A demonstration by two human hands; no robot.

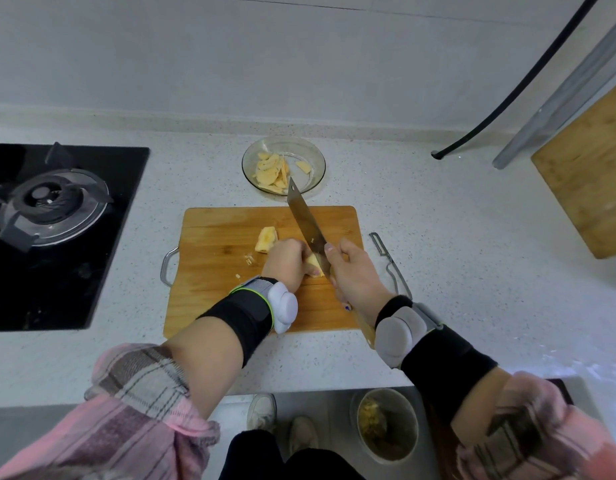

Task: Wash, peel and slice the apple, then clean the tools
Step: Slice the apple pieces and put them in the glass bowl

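Many apple slices (272,173) lie in the glass bowl (317,157).

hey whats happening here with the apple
A person is slicing a peeled apple on the cutting board. The right hand grips the knife; the left hand holds an apple piece under the blade. Another piece waits on the board, finished slices lie in the glass bowl, and the peeler rests beside the board.

We have the cutting board (230,299) on the desk (455,271), the stove (57,230) to its left and the peeler (389,265) just beside its right edge. Behind the board stands the bowl (313,157) holding slices (270,173). An apple piece (266,239) lies on the board.
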